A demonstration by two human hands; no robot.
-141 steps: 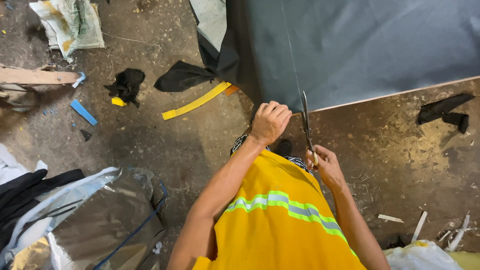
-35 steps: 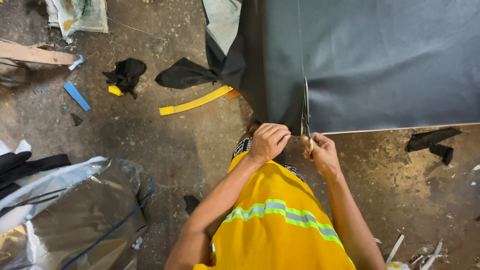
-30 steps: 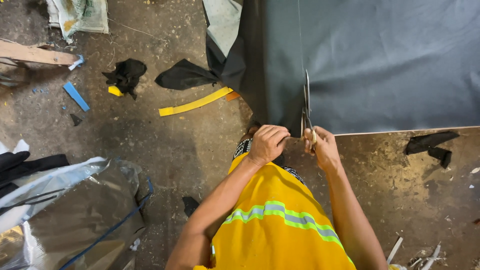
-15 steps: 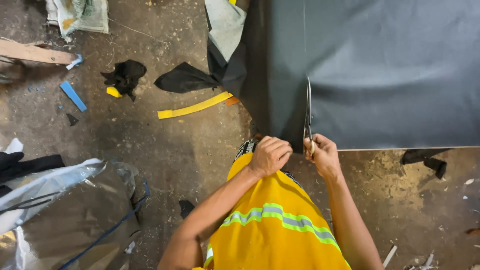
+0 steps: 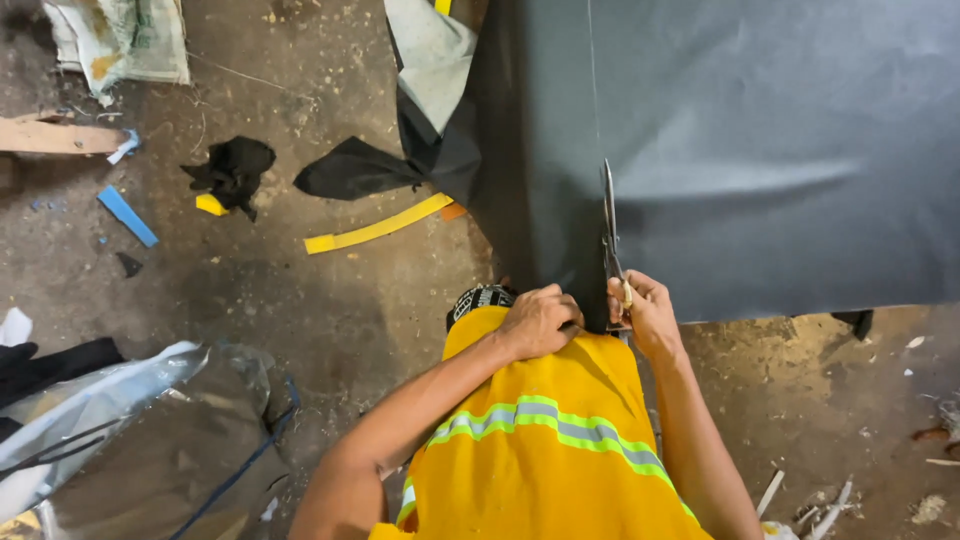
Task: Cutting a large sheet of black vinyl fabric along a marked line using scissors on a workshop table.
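1. The right hand [image 5: 648,315] has its fingers [image 5: 640,292] closed through the handles of a pair of scissors [image 5: 610,240], with the long metal blades pointing away from the person into the dark sheet [image 5: 760,140].
2. The left hand [image 5: 540,320] is curled shut, pinching the near edge of the sheet just beside the cut line and holding it taut against the scissors.
3. Compared with a few seconds ago, the hands and scissors sit further into the sheet. The near edge now lies right at the knuckles and the blades are wholly over the dark material, so the straight cut has lengthened along the thin pale line [image 5: 592,90] running ahead of the blade tips.
4. The sheet is dark grey, smooth and matte with soft ripples. It lies flat on the floor [image 5: 300,300] and fills the upper right of the view.
5. The floor is rough, stained concrete littered with offcuts: a yellow strip [image 5: 378,224], a black fabric scrap [image 5: 352,172], a crumpled black rag [image 5: 232,170] and a small blue strip [image 5: 127,215].
6. A yellow vest with reflective bands [image 5: 545,440] fills the foreground, and crinkled silvery plastic sheeting [image 5: 90,420] lies at the lower left.
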